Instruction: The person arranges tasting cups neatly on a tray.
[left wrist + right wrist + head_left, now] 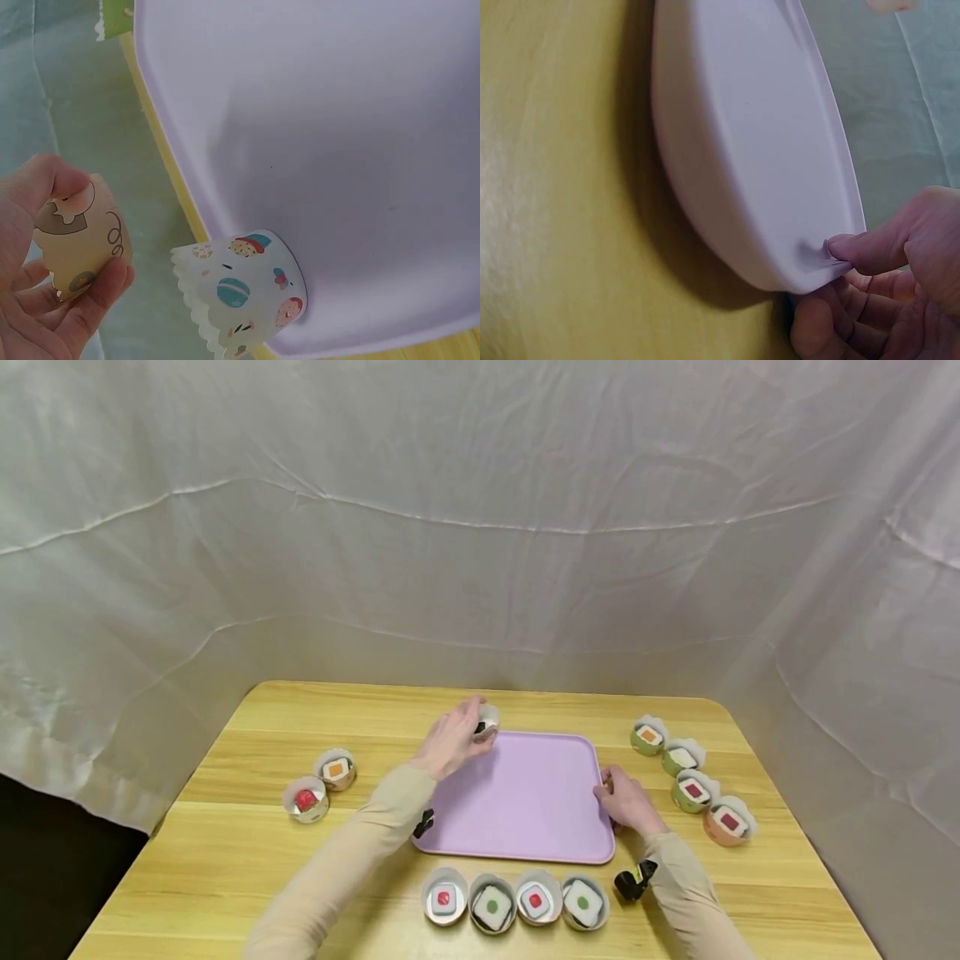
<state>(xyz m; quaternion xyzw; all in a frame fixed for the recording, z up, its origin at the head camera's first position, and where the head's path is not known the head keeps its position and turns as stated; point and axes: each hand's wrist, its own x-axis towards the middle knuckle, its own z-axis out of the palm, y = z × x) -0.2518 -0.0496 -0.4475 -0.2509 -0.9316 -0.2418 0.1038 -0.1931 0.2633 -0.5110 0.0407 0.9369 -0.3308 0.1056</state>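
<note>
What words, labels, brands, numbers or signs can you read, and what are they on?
None can be read.
Tan cup in the left hand: drawings and a curly line, no letters.
White cup: printed pictures, no letters visible.
Black device at the right wrist: yellowish mark, too small to read.

Peach-toned paper baking cup (pixel 79 244) in the left hand (pixel 452 741), lilac tray (pixel 521 802) in the right hand (pixel 630 803)

The cup has a scalloped rim, a line drawing on its wall, a dark curl and a round dark patch; the head view shows something dark inside, too small to make out. Pinched between thumb and fingers, it appears at the tray's far side, left of its middle, clear of the surface in the left wrist view. The tray, rectangular with rounded corners and a raised rim, lies with its long sides running left to right, gripped at its right edge, thumb over the rim, fingers beneath
</note>
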